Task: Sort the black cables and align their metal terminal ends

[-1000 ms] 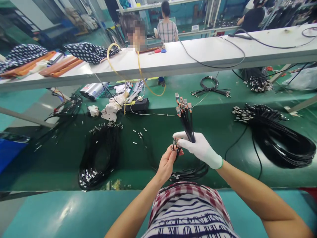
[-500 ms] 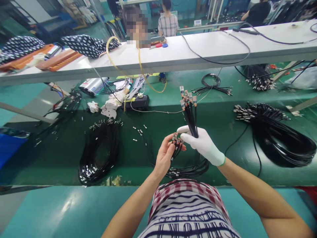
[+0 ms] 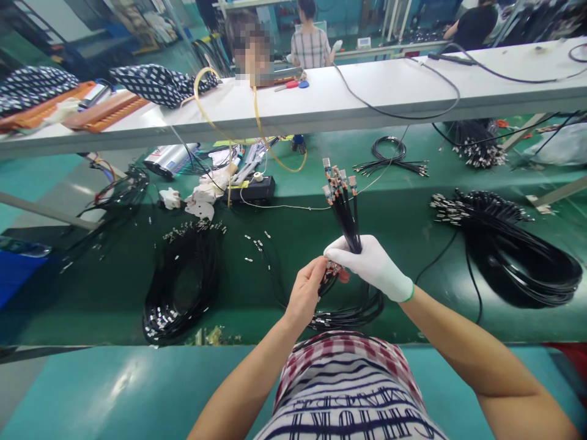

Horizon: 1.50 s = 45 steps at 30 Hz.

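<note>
My right hand [image 3: 373, 263], in a white glove, is wrapped round a bundle of black cables [image 3: 345, 214]. Their metal-tipped ends fan out above the fist. Bare and just to the left, my left hand [image 3: 306, 290] is closed on the other cable ends [image 3: 331, 272], which show small metal terminals. The fingertips of both hands meet at these ends, so the exact grip there is partly hidden. Below the hands, the cables' coiled lengths [image 3: 348, 319] lie on the green bench near its front edge.
A coil of black cables [image 3: 181, 287] lies at left, a larger bundle [image 3: 518, 244] at right. Loose terminals [image 3: 257, 244] are scattered left of my hands. A black box [image 3: 252, 190] stands behind them. The white shelf [image 3: 389, 91] crosses above the bench, with people beyond it.
My gloved right hand has shifted slightly left, and its thumb and fingers have closed in against my left fingertips. The upright cable ends lean a little further left.
</note>
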Each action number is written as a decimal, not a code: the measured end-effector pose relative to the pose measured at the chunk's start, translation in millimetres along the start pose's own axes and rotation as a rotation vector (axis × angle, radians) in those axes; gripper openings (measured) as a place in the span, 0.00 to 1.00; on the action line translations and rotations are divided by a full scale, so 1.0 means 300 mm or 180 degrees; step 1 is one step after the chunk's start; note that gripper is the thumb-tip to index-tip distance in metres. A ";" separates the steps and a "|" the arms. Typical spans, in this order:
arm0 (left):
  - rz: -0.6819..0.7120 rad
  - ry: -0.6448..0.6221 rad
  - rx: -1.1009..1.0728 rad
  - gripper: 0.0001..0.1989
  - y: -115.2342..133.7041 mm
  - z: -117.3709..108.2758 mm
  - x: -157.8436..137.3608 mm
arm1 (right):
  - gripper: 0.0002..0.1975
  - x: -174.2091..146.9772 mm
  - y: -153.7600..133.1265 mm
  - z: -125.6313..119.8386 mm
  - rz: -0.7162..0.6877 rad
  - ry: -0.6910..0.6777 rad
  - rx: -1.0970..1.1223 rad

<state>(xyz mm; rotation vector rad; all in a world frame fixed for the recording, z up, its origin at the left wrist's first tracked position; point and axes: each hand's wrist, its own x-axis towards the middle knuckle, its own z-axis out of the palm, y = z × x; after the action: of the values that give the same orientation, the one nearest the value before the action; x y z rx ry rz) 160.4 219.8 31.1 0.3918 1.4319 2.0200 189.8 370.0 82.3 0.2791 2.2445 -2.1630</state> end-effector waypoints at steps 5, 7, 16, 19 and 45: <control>-0.0088 0.0079 -0.0011 0.19 0.010 0.007 0.006 | 0.09 -0.001 0.020 0.006 -0.0062 -0.0076 0.0069; -0.0082 0.0086 -0.0016 0.18 0.003 0.003 0.004 | 0.09 -0.004 0.024 0.010 -0.0110 -0.0085 0.0035; 0.0107 0.0469 -0.0123 0.15 -0.010 0.000 0.002 | 0.11 -0.022 0.026 0.012 -0.0237 -0.0027 -0.0326; 0.0326 0.0813 -0.0187 0.11 -0.017 0.011 0.005 | 0.09 -0.025 0.032 0.025 -0.0377 0.0281 -0.0424; 0.0367 0.0738 0.0042 0.09 -0.033 -0.034 -0.033 | 0.06 -0.051 0.060 0.051 -0.0646 0.0260 -0.1286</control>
<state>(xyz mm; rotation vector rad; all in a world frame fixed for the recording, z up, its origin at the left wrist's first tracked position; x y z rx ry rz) 165.3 208.1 19.3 0.2568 1.5937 2.2084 205.6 353.3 65.7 0.1370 2.7922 -1.7374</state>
